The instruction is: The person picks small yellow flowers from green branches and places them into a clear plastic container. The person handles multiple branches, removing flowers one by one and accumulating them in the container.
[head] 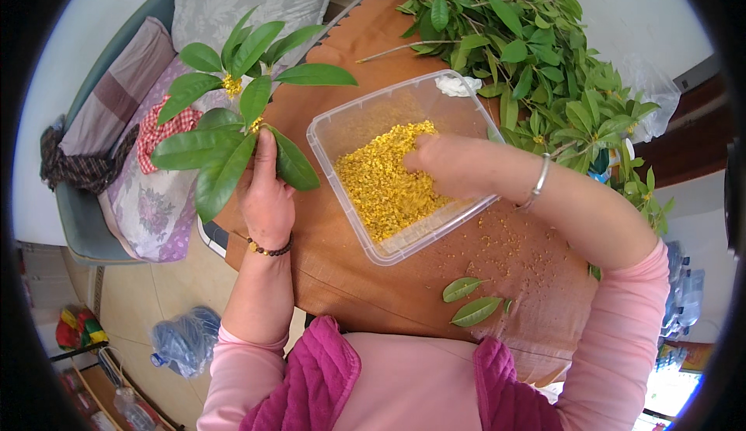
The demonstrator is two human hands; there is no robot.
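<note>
A leafy sprig [254,100] with small clusters of yellow flowers is pinched between the thumb and fingers of my left hand [267,198], left of the tub and above the table's edge. My right hand [446,166] reaches into a clear plastic tub [402,254], its fingers down at a heap of small yellow blossoms [384,192]. Those fingertips are partly hidden, so whether they hold any blossoms cannot be told. Blossoms look blurred just below that hand. The tub stands on a brown table cover [349,279].
A large pile of leafy branches [524,52] covers the table's far right side. Loose leaves [476,311] and scattered yellow bits [513,250] lie near the front edge. A crumpled white tissue [458,86] is by the tub's far corner. A cushioned seat [87,215] stands at left.
</note>
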